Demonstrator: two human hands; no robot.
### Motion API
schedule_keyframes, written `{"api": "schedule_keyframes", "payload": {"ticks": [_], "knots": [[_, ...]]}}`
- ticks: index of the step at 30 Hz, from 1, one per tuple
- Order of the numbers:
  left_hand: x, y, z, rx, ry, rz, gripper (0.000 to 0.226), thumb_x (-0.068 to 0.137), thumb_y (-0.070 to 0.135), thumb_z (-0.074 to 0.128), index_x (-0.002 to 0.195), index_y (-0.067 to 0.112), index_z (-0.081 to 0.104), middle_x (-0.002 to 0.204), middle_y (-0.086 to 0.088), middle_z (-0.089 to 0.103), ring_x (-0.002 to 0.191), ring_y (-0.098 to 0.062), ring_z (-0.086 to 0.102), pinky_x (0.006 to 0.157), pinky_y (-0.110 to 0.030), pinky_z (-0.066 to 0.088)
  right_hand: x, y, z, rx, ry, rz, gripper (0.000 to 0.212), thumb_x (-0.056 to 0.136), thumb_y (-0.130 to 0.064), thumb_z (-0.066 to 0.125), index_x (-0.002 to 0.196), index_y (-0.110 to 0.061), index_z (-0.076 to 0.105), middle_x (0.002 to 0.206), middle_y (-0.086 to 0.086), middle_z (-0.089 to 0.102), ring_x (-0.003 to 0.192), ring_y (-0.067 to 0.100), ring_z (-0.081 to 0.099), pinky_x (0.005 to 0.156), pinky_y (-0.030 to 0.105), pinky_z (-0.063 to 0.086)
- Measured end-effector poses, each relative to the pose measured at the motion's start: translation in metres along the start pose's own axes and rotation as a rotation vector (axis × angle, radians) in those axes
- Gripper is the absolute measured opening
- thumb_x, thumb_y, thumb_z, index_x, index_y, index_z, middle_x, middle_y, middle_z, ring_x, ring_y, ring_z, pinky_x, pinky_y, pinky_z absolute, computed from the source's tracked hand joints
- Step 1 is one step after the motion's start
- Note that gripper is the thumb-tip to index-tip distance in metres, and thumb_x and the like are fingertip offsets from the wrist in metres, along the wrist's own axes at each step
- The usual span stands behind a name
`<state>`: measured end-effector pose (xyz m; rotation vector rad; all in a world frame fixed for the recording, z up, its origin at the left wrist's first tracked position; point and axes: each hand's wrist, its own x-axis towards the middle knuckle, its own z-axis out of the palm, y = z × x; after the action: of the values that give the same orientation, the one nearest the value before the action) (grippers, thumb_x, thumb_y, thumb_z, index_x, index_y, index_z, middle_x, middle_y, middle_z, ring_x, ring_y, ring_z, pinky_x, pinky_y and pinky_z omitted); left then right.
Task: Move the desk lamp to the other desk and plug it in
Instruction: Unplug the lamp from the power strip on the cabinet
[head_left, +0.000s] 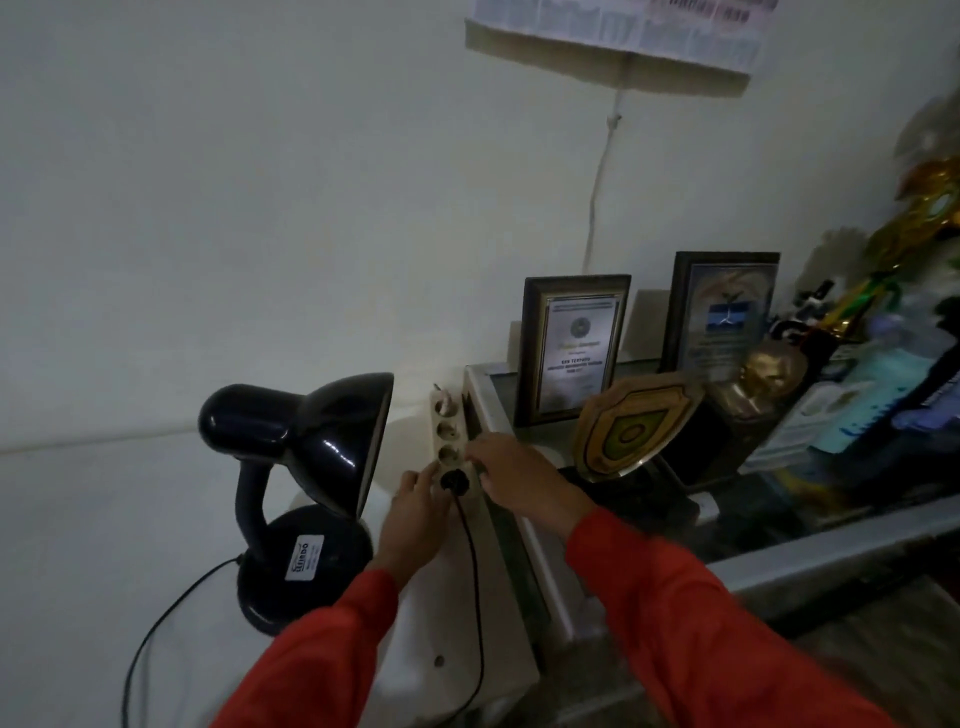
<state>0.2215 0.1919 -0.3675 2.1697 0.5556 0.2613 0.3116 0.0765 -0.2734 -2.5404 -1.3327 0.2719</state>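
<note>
The black desk lamp (306, 483) stands on a white surface at the left, its shade tilted to the right. Its black cord (475, 587) runs up to a round black plug (455, 481), which sits in the nearest socket of a beige power strip (445, 428). My left hand (415, 512) reaches in from below, fingertips spread and touching the plug's left side. My right hand (511, 475) comes from the right, with its fingers pressed on the strip's right edge beside the plug. Both arms wear orange sleeves.
Right of the strip is a glass-topped desk (779, 551) crowded with two framed certificates (571, 348), a shield plaque (636, 423), a bust and trophies. A white cable (597, 182) climbs the wall to a calendar. A second loop of lamp cord (156, 634) lies at the lower left.
</note>
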Motion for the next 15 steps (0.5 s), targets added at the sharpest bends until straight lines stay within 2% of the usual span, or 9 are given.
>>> {"api": "schedule_keyframes", "payload": {"ticks": [4,7,11,15], "knots": [[0.002,-0.004,0.0,-0.015,0.017,-0.023,0.047,0.094,0.028,0.051,0.138,0.014,0.04,0.129,-0.014,0.049,0.107,-0.032,0.06,0.09,-0.048,0.052,0.024,-0.001,0.005,-0.24,-0.065,-0.116,0.033,0.088,0.001,0.047,0.117,-0.01,0.06,0.12,0.012,0.059,0.109,0.031,0.056,0.09,0.043,0.048],[0.003,-0.005,-0.001,-0.02,0.019,-0.023,0.046,0.093,0.031,0.052,0.136,0.017,0.042,0.127,-0.014,0.053,0.106,-0.029,0.062,0.09,-0.046,0.054,0.034,0.0,0.01,-0.344,-0.071,-0.185,0.029,0.09,-0.007,0.05,0.114,-0.017,0.064,0.114,0.01,0.064,0.102,0.029,0.061,0.087,0.041,0.046],[0.006,-0.005,-0.003,-0.052,0.006,-0.064,0.048,0.092,0.035,0.053,0.136,0.018,0.042,0.125,-0.015,0.056,0.105,-0.027,0.063,0.09,-0.046,0.054,0.035,0.001,0.016,-0.37,-0.08,-0.239,0.023,0.09,-0.015,0.053,0.107,-0.019,0.068,0.106,0.008,0.068,0.097,0.028,0.062,0.089,0.041,0.044],[0.011,-0.004,-0.004,-0.058,-0.006,-0.101,0.048,0.091,0.038,0.054,0.133,0.018,0.045,0.122,-0.013,0.061,0.102,-0.024,0.064,0.089,-0.043,0.055,0.037,0.003,0.014,-0.38,-0.115,-0.256,0.024,0.092,-0.016,0.05,0.11,-0.017,0.067,0.11,0.008,0.067,0.101,0.028,0.061,0.092,0.043,0.044]]}}
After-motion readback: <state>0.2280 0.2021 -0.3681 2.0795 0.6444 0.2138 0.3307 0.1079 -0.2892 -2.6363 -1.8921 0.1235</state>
